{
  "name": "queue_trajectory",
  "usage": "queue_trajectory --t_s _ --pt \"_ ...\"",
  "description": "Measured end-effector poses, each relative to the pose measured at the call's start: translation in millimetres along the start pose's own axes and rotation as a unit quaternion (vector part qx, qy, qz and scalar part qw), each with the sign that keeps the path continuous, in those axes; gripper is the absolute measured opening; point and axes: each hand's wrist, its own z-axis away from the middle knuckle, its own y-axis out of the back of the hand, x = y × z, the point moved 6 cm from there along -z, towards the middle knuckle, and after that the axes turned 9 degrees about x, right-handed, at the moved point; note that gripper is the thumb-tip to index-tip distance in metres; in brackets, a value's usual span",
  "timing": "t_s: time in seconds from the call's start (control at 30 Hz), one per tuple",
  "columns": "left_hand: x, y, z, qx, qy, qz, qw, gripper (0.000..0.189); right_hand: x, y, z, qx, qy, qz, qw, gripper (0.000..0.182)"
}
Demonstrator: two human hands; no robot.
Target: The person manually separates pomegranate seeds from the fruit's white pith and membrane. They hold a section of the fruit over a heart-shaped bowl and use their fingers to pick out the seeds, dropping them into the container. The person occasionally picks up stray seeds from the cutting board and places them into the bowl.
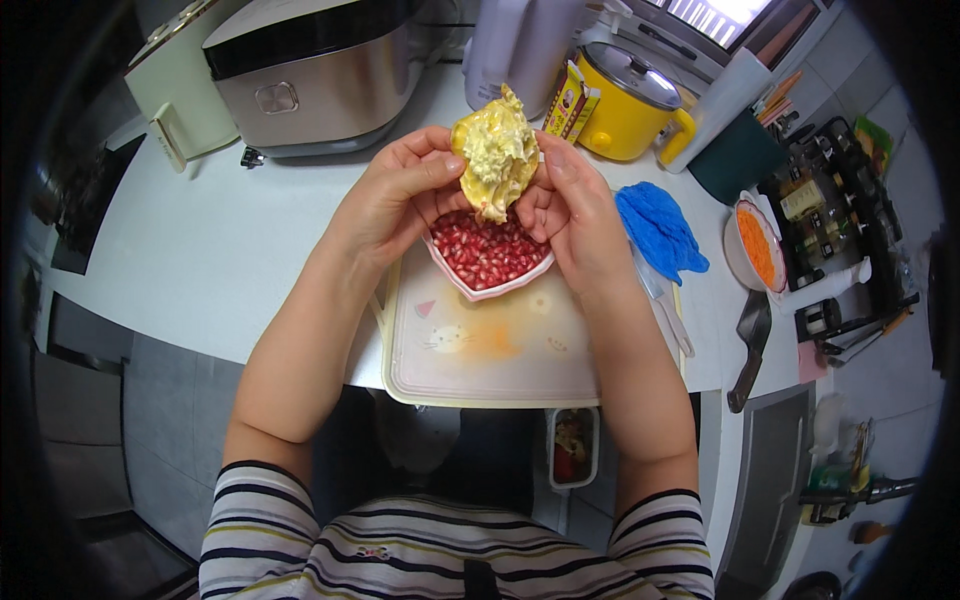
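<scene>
Both hands hold a yellowish piece of pomegranate peel (496, 154), its pale pithy face towards me. My left hand (412, 184) grips its left edge between thumb and fingers. At its right edge, my right hand (566, 195) pinches it, with the lower fingers curled. Right below the peel stands a heart-shaped bowl (480, 294) with a pink rim, filled with red pomegranate seeds (487, 251). The bowl rests on the far part of a pale cutting board (450, 375), which has faint printed pictures and an orange stain.
A blue cloth (660, 229) and a light-handled knife (671, 319) lie right of the board. Farther right are a bowl of shredded orange food (757, 244) and a dark-handled cleaver (752, 337). Behind stand a rice cooker (322, 97), a yellow electric pot (619, 112) and a kettle (517, 52).
</scene>
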Motion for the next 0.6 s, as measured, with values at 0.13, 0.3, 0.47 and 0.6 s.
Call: queue_trajectory --t_s 0.13,0.3,0.47,0.6 --pt "-2.5 -0.1 0.9 -0.003 0.014 -0.026 1.000 0.018 2.1 4.2 -1.3 -0.006 -0.029 -0.043 0.999 0.018" --pt "4.6 9.2 -5.7 0.053 -0.033 -0.063 0.996 0.021 -14.5 20.3 -1.3 0.024 0.020 -0.055 0.998 0.017" --pt "10.0 29.7 -9.7 0.101 -0.049 -0.072 0.991 0.020 -48.7 46.8 23.9 0.095 0.082 -0.005 0.992 0.015" --pt "3.9 30.3 -14.6 0.079 -0.045 -0.096 0.991 0.019 -53.7 61.6 61.3 0.167 0.099 0.068 0.979 0.016"
